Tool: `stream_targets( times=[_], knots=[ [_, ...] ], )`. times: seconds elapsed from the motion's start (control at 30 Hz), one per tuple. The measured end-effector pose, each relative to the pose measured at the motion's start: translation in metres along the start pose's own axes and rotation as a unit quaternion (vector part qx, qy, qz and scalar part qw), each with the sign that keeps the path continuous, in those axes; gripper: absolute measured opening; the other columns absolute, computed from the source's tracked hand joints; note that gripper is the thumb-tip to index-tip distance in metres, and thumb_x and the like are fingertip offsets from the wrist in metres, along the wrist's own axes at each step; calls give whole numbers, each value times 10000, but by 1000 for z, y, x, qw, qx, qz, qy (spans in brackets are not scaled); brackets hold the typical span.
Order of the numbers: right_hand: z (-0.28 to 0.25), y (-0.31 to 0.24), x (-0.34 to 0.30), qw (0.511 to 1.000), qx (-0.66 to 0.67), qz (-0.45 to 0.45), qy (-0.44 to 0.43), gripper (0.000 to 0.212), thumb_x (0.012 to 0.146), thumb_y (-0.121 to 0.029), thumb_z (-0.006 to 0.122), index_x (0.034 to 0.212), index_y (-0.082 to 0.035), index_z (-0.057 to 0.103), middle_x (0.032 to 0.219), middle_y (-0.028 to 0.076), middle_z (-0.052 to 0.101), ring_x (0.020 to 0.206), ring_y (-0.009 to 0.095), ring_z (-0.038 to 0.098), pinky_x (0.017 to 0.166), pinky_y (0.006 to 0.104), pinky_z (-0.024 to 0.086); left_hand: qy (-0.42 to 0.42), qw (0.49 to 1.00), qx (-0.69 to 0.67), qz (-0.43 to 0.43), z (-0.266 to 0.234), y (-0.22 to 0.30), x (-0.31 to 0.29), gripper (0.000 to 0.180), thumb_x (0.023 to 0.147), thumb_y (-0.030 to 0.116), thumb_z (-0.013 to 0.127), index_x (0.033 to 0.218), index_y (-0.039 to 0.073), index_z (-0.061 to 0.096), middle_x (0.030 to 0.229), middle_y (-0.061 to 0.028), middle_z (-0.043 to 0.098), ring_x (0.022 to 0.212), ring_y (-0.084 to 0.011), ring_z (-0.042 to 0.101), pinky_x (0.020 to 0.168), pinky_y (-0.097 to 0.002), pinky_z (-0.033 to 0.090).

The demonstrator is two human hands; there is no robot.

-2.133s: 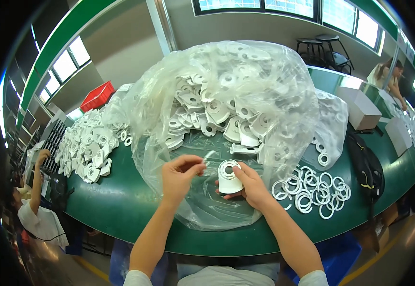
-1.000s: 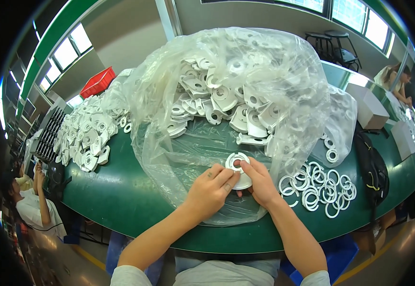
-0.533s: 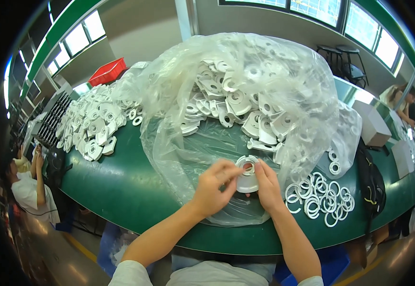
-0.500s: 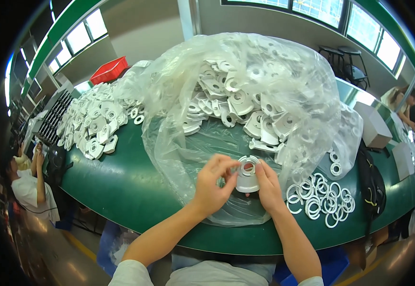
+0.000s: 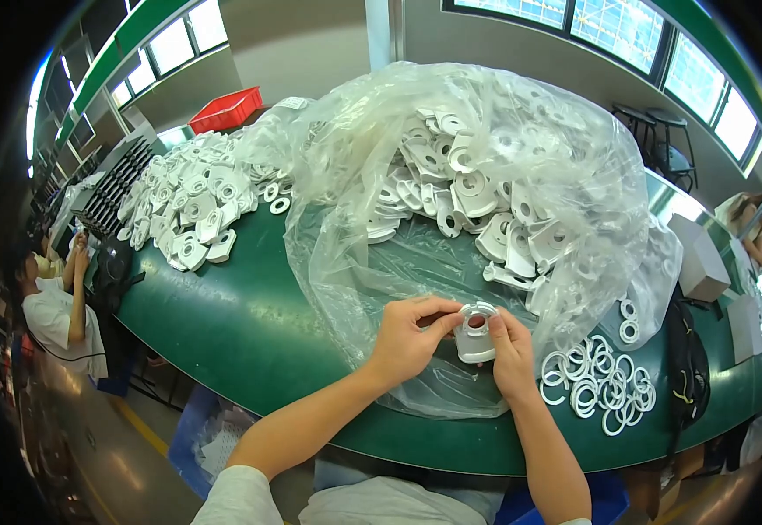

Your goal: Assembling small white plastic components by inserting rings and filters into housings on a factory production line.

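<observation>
While pinched between left hand (image 5: 409, 337) and right hand (image 5: 510, 350) above the clear plastic bag (image 5: 486, 175) on the green worktop (image 5: 232, 324), held 1 white plastic fitting (image 5: 474, 332) only by fingertips; could have slipped, judging by that light grip, among the loose white rings (image 5: 595, 385).

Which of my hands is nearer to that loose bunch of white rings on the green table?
Right. Your right hand sits just left of the white rings; your left hand is farther left, across the white plastic part both hold.
</observation>
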State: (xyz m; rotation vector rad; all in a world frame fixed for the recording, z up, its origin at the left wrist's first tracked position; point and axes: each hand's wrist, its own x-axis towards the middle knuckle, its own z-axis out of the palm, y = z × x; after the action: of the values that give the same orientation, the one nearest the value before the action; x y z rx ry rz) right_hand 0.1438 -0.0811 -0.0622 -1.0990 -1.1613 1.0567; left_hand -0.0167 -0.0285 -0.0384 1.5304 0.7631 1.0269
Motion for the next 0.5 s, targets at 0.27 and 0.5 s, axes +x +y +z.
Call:
stream_targets(
  times=[0.27, 0.5],
  knots=[
    [4, -7, -1, 999, 3, -26, 32, 328, 989, -293, 431, 915, -26, 608, 753, -20, 569, 653, 43, 486, 563, 197, 377, 12, 999, 18, 28, 5, 3, 1, 157, 826, 8, 640, 976, -32, 661, 822, -76, 641, 746, -120, 600, 677, -236, 491],
    [5, -13, -4, 992, -111, -57, -12, 221, 951, -179, 492, 926, 2, 618, 746, 11, 575, 689, 72, 479, 619, 228, 389, -42, 988, 96, 111, -3, 8, 4, 137, 774, 10, 663, 910, 8, 682, 751, -69, 614, 736, -129, 563, 653, -245, 444]
  ],
)
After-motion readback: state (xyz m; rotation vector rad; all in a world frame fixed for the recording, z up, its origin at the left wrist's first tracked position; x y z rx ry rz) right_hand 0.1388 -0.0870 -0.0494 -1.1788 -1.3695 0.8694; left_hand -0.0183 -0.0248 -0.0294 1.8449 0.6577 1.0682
